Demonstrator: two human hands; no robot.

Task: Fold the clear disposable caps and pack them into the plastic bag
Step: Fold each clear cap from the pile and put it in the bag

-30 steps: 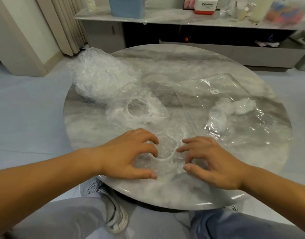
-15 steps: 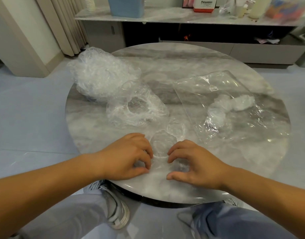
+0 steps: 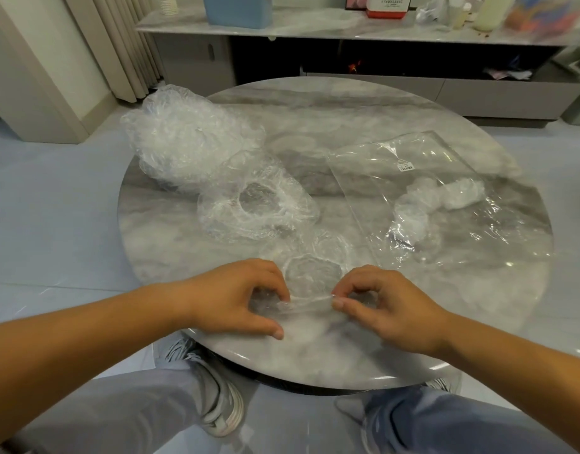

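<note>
both hands (image 3: 242, 298) (image 3: 385, 306) pinching cap (image 3: 309, 276) edge taut to fold | bag (image 3: 423, 188) right of it, open for packing

Table (image 3: 331, 132) — grey-veined marble; caps (image 3: 259, 204) clear (crinkled).

a single head-worn wide-angle camera looks forward and down, close over the near edge of a round marble table (image 3: 364, 119). both forearms enter from the bottom corners, knees show below, and a low cabinet (image 3: 478, 90) crosses the top. no second view shares the scene.
</note>
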